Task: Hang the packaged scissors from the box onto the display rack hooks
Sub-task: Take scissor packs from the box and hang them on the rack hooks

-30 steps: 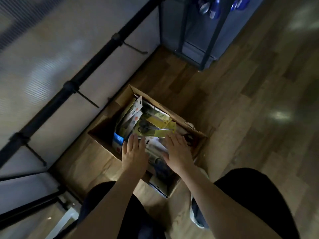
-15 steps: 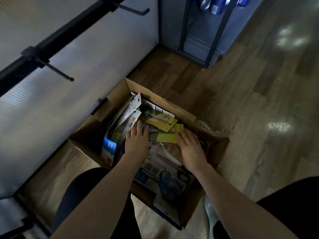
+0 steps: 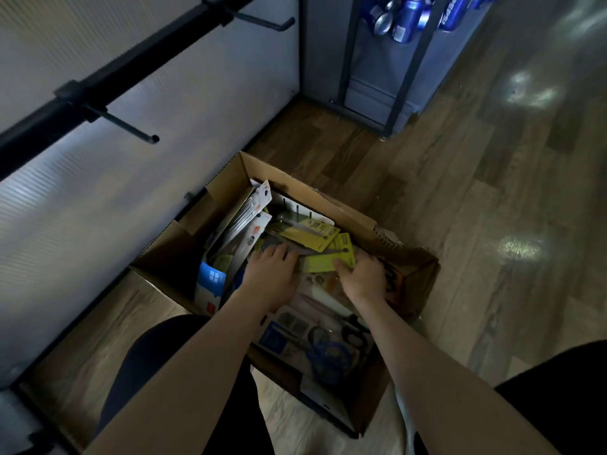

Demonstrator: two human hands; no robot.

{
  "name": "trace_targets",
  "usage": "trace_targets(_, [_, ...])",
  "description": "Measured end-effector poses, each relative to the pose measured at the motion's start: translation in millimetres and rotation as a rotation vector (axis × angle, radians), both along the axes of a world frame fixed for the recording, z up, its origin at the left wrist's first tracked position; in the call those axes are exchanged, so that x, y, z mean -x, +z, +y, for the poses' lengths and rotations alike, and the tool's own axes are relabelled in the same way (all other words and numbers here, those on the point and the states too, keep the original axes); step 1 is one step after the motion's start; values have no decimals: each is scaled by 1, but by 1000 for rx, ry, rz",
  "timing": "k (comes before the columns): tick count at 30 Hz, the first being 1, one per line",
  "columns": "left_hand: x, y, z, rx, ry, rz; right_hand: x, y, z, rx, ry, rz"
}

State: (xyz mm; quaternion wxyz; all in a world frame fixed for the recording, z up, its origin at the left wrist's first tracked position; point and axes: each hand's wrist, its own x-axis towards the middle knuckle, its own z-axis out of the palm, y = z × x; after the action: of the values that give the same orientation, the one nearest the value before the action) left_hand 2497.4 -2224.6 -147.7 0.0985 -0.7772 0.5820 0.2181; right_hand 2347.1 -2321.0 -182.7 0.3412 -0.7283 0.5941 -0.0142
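At ten o'clock the rack (image 3: pixel 98 90) shows two hooks (image 3: pixel 131 128), both bare as far as I can see — so by my reckoning the hanging has barely begun here. Below, at the centre, the box (image 3: pixel 328 205) sits on the floor, packed with carded scissors. The left hand (image 3: pixel 271 274) lies on the pile with fingers nearly straight, pressing rather than holding. Just to its right lies a yellow pack (image 3: pixel 323 261), flat on top. At three o'clock of it the right hand (image 3: pixel 364 279) has its fingers curled at the pack's right end — pinching it, it seems. Lifting it and threading it onto a hook remains, and many packs wait.
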Motion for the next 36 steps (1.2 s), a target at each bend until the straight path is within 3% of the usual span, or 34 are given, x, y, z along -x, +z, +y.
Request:
trace_targets(3, [-2, 3, -10, 150, 16, -67, 1, 3, 3, -55, -95, -44])
trace_targets(6, [-2, -1, -30, 180, -38, -130, 8, 4, 3, -79, -120, -39])
trace_targets(15, [10, -15, -71, 18, -325, -190, 29, 0, 4, -85, -135, 21])
trace_targets(23, [6, -12, -68, 27, -314, -68, 31, 2, 2, -88, -132, 9])
trace_targets(27, [-3, -8, -73, 77, -183, -23, 29, 0, 3, -74, -119, 27])
trace_targets(31, [-7, -15, -92, 44, -267, -133, 28, -1, 7, -55, -132, 21])
trace_targets(36, [-4, -22, -112, -79, -385, -127, 26, -2, 9, -56, -144, 26])
